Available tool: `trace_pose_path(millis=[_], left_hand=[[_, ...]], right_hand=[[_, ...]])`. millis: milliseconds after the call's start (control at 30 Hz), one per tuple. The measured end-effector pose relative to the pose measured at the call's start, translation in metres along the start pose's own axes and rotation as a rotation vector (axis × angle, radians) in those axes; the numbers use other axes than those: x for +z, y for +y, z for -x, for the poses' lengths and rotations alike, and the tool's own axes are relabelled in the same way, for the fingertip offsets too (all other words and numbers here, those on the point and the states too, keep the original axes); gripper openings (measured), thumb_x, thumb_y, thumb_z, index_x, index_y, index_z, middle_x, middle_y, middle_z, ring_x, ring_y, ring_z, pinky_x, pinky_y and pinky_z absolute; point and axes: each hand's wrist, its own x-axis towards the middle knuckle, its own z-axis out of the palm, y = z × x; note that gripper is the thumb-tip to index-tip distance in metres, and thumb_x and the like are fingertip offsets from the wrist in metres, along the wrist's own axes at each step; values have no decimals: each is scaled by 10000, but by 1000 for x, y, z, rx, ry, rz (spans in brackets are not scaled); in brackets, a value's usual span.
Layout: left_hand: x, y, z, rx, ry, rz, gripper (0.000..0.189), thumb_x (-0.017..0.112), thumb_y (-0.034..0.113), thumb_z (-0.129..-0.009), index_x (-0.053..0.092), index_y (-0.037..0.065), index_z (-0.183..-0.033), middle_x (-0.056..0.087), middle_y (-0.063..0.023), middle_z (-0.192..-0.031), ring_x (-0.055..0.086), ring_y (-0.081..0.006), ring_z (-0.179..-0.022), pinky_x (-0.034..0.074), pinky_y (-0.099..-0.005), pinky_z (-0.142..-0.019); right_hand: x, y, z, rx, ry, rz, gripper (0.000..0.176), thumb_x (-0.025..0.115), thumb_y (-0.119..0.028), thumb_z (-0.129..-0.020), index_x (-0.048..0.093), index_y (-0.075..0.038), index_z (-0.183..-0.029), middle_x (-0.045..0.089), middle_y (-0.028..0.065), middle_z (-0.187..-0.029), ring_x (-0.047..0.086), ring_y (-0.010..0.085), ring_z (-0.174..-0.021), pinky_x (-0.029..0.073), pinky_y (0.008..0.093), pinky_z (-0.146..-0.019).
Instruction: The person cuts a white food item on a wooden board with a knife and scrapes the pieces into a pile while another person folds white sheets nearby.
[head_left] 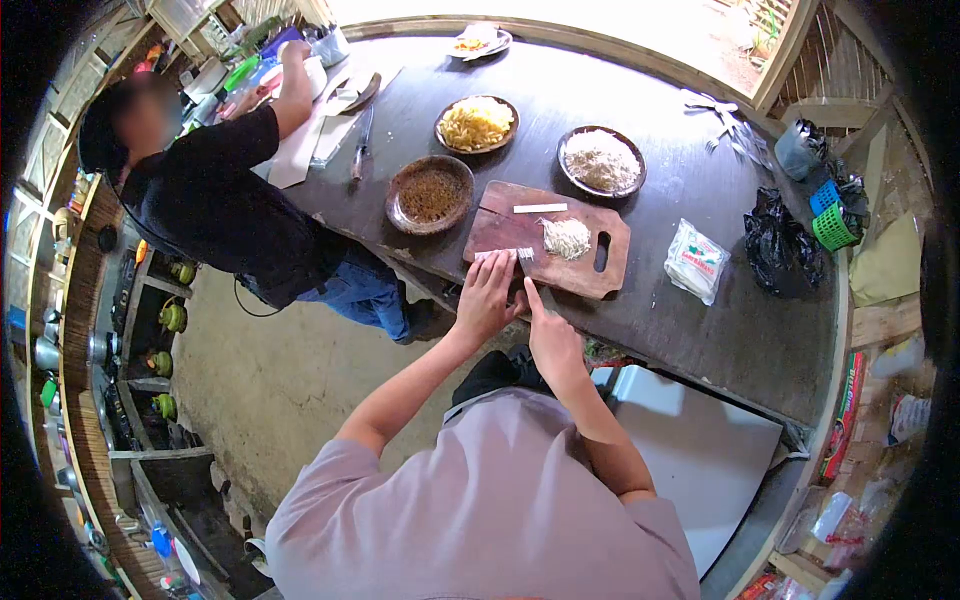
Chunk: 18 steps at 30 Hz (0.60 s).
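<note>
A wooden cutting board [490, 225] with a handle slot lies at the table's near edge. My left hand [485, 300] presses its fingertips on white sticks of food [505, 254] at the board's near left corner. My right hand [555, 345] is closed round a knife [527, 268], index finger stretched along it; the handle is hidden in my grip. The blade stands at the right end of the white sticks, beside my left fingertips. Farther up the board are a pile of fine white shreds [567, 238] and one loose white stick [540, 208].
Beyond the board stand a bowl of brown seasoning [430, 195], a bowl of yellow pieces [478, 124] and a plate of whitish shreds [603, 161]. A white packet [696, 262] and black plastic bag [782, 245] lie right. A co-worker [200, 200] stands left, near another knife [362, 145].
</note>
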Motion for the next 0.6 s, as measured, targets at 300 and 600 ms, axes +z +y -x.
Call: trace_pose_path(millis=[300,600], left_hand=[[6,0,2,5,20,9,703,688,318,-867,531,-57,-1441,518,-174,-1498,454,-317,-1428,317,-485,-1224],[5,1,2,2,-7,-43,789,722,345,-838,501,-70,-1472,493,-166,-1525,422,-307,-1458,298,-479,-1242]], right_hand=[[0,-2,-14,-4,-6,-9,811,500,-49,-956,224,-288,-1681,742,273,-893,750,445,-831,609,562,-755],[4,0,-11,-17,-5,-23,728,510,-138,-1017,232,-261,-1678,722,324,-887,731,498,-812,592,607,-745]])
